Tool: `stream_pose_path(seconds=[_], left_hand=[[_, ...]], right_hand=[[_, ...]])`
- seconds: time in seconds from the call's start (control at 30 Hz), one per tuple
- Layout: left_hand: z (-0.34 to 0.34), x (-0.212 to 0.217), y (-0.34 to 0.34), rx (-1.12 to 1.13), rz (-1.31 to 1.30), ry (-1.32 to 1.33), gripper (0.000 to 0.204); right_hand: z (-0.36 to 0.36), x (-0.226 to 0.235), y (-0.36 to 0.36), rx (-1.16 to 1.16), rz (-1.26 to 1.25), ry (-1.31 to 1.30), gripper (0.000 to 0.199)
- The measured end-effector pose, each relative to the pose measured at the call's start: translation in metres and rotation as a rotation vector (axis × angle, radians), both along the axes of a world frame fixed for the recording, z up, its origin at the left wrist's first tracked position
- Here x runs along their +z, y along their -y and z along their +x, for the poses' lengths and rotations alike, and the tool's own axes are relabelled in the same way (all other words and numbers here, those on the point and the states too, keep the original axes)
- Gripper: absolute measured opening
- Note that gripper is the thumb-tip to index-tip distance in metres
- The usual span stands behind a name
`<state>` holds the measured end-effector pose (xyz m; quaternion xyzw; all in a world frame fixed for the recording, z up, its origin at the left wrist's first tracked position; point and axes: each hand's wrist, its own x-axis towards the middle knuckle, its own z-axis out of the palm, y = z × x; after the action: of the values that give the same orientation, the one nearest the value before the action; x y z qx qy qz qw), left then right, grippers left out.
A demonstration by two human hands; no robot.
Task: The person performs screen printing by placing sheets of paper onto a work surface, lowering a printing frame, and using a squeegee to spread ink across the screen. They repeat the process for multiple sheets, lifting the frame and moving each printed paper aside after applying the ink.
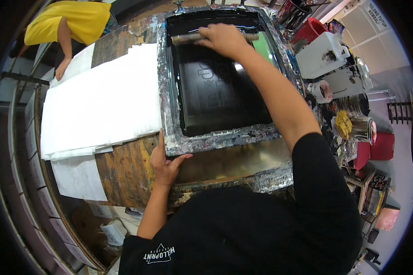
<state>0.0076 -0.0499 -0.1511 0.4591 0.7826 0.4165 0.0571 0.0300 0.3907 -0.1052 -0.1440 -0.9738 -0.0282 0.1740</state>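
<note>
A screen-printing frame (pixel 215 145), its rim smeared with dried ink, lies in front of me with wet black ink over its mesh. Faint lettering shows through the ink. My right hand (pixel 222 40) is closed on the handle of a long squeegee (pixel 188 39), which lies across the far part of the screen. My left hand (pixel 164 164) touches the frame's near left corner, with thumb and fingers stretched apart along its two outer sides. Whether any fingers reach beneath the frame is hidden.
White paper sheets (pixel 101 101) are stacked on the stained wooden table (pixel 124 167) left of the frame. Beyond them, a person in yellow (pixel 69 23) rests a hand on the paper. A white jerrycan (pixel 323 55), a red bucket (pixel 309 31) and tins (pixel 362 129) crowd the right side.
</note>
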Motion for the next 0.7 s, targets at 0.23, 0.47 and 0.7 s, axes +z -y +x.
stream_pose_path(seconds=[0.23,0.47,0.7], left_hand=[[0.016,0.032,-0.019,-0.004,0.282,0.257,0.099],[0.017,0.105,-0.065,-0.013,0.632,0.485,0.095],[0.023,0.028,-0.056,0.049,-0.618,-0.381,0.126]], right_hand=[[0.150,0.088,0.188,0.052,-0.319,0.109,0.040],[0.140,0.191,0.195,-0.056,0.152,-0.277,0.031],[0.108,0.239,0.158,-0.030,0.279,-0.328,0.033]])
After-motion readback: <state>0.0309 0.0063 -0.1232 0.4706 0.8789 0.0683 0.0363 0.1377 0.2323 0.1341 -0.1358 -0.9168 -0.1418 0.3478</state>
